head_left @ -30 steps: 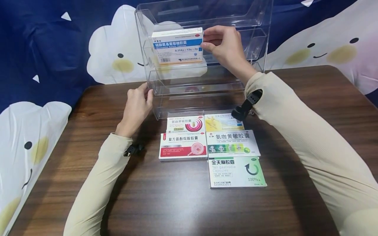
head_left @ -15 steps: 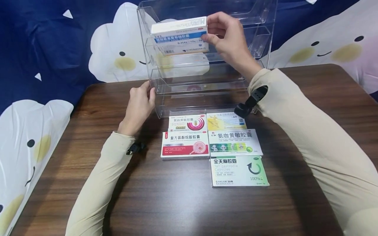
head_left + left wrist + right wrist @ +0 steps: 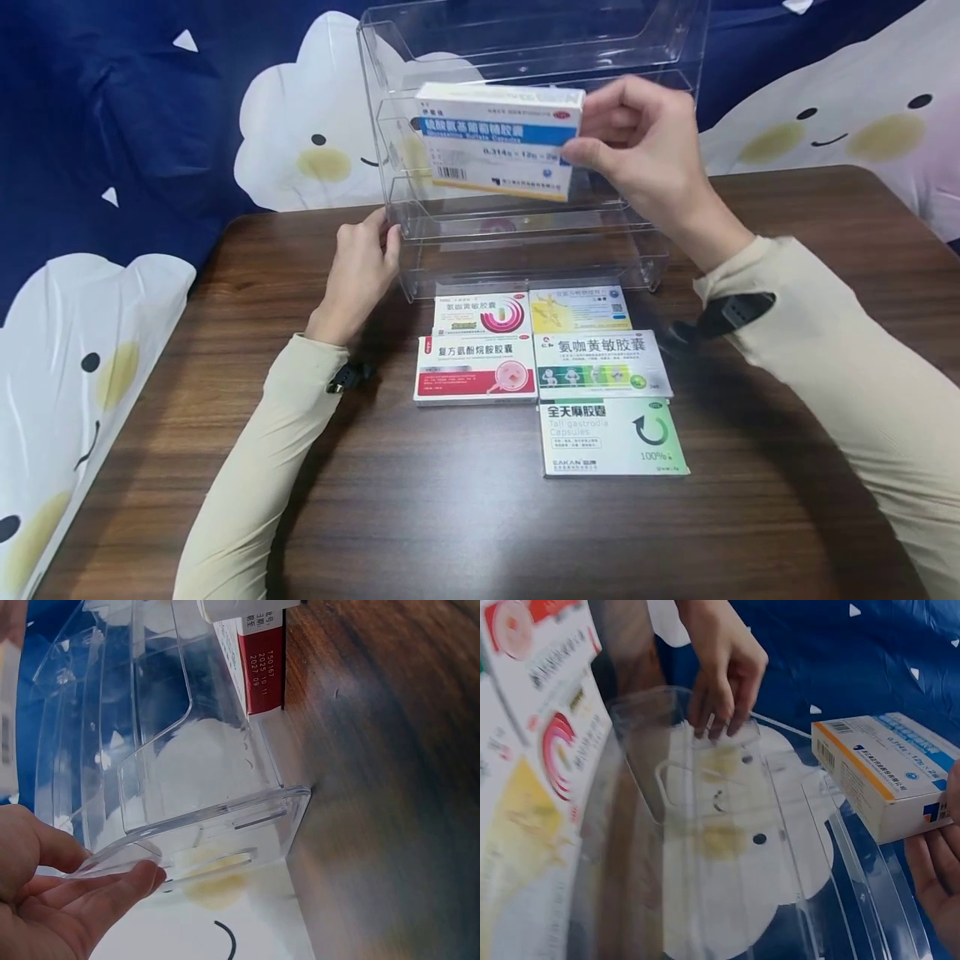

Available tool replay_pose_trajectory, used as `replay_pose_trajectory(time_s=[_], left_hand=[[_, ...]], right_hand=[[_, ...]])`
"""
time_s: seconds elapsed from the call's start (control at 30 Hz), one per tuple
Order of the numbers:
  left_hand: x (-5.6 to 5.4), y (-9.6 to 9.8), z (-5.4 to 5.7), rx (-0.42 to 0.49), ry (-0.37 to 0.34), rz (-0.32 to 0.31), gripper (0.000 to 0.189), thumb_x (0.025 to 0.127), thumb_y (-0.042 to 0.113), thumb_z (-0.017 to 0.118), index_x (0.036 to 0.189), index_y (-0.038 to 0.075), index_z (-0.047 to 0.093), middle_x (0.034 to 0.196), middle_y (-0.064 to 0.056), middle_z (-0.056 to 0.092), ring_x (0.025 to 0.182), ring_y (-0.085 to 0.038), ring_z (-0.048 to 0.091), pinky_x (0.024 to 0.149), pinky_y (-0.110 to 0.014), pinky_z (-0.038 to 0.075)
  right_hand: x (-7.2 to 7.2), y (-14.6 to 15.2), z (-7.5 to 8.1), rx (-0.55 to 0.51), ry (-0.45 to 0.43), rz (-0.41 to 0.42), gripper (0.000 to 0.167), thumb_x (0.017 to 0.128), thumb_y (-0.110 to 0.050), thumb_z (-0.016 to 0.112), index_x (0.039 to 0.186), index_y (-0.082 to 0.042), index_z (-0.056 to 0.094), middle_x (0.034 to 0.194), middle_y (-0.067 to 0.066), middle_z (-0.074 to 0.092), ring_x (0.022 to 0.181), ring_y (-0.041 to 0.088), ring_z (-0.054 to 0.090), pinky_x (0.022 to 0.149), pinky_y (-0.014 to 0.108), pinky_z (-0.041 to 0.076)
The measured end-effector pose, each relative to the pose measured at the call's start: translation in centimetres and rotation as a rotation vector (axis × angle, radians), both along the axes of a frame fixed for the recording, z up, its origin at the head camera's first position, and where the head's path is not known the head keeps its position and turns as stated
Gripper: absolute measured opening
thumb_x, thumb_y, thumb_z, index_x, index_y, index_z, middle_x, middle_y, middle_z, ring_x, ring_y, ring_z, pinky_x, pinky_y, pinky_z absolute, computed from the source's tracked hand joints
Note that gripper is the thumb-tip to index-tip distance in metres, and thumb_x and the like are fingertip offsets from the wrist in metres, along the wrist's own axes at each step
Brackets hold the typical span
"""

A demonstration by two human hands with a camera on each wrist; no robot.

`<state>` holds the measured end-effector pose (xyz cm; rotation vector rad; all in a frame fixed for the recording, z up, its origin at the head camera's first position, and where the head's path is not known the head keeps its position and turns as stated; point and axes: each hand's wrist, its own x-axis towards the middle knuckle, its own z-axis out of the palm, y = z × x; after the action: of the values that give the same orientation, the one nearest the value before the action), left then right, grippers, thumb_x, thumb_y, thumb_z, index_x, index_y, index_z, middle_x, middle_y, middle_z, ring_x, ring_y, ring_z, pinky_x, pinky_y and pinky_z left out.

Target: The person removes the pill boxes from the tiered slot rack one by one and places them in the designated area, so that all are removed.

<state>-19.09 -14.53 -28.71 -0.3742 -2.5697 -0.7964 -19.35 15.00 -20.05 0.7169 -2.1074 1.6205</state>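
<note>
My right hand [image 3: 652, 158] pinches the right end of a white and blue medicine box [image 3: 498, 137], thumb on the printed front. The box is in the air, slightly tilted, and overlaps the middle tiers of a clear tiered display rack [image 3: 525, 227] in the head view. From the right wrist, the box [image 3: 889, 761] appears beside the rack's tiers, apart from them. My left hand [image 3: 356, 271] grips the rack's left side; in the left wrist view, thumb and fingers straddle the edge of its side panel [image 3: 202, 814].
Several medicine boxes lie flat in front of the rack: a pink-ringed one [image 3: 480, 315], a yellow one [image 3: 581, 308], a red one [image 3: 476, 371], a green-striped one [image 3: 600, 364] and a green-arrow one [image 3: 611, 437]. A blue cloud-print cloth [image 3: 150, 108] hangs behind the wooden table [image 3: 375, 517].
My right hand first lifts and tips the box at the rack's tier, then brings it out towards me, lower and to the right. The left hand stays on the rack's side.
</note>
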Motion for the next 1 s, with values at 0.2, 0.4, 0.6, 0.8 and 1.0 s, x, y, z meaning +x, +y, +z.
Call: replay_pose_trajectory(time_s=[0.2,0.4,0.6,0.8,1.0], left_hand=[[0.1,0.0,0.0,0.003,-0.001,-0.001,0.023,0.096,0.004,0.051,0.107,-0.012,0.063,0.097,-0.026,0.069,0.076,-0.027,0.065,0.068,-0.043,0.055],[0.0,0.2,0.1,-0.004,-0.008,0.006,0.022,0.096,0.005,0.051,0.105,-0.011,0.064,0.096,-0.026,0.069,0.078,-0.029,0.065,0.07,-0.043,0.055],[0.0,0.2,0.2,-0.012,-0.053,0.024,0.025,0.098,0.008,0.049,0.109,-0.011,0.062,0.099,-0.026,0.069,0.078,-0.028,0.065,0.072,-0.042,0.056],[0.0,0.2,0.1,-0.003,-0.041,0.026,0.025,0.097,0.006,0.05,0.108,-0.011,0.063,0.097,-0.026,0.069,0.079,-0.029,0.065,0.072,-0.042,0.056],[-0.1,0.2,0.1,-0.004,-0.037,0.02,0.024,0.097,0.007,0.05,0.107,-0.011,0.063,0.095,-0.026,0.069,0.076,-0.028,0.063,0.07,-0.041,0.055]], right_hand=[[3.0,0.7,-1.4,-0.181,-0.168,0.075,0.027,0.074,0.02,0.07,0.085,-0.005,0.068,0.08,0.0,0.074,0.073,0.012,0.071,0.068,0.019,0.056],[5.5,1.1,-2.6,-0.176,-0.27,0.077,0.027,0.075,0.018,0.07,0.087,-0.006,0.068,0.079,0.0,0.074,0.07,0.011,0.07,0.063,0.018,0.055],[7.7,1.0,-3.6,-0.177,-0.326,0.1,0.027,0.076,0.018,0.069,0.089,-0.006,0.068,0.081,0.001,0.074,0.07,0.012,0.07,0.064,0.019,0.056],[8.8,1.0,-4.2,-0.09,-0.349,0.066,0.024,0.078,0.013,0.071,0.092,-0.006,0.066,0.081,-0.001,0.074,0.07,0.011,0.069,0.063,0.018,0.053],[9.8,1.0,-4.7,-0.052,-0.389,0.056,0.024,0.08,0.011,0.07,0.098,-0.004,0.065,0.086,-0.001,0.074,0.075,0.012,0.071,0.066,0.018,0.055]])
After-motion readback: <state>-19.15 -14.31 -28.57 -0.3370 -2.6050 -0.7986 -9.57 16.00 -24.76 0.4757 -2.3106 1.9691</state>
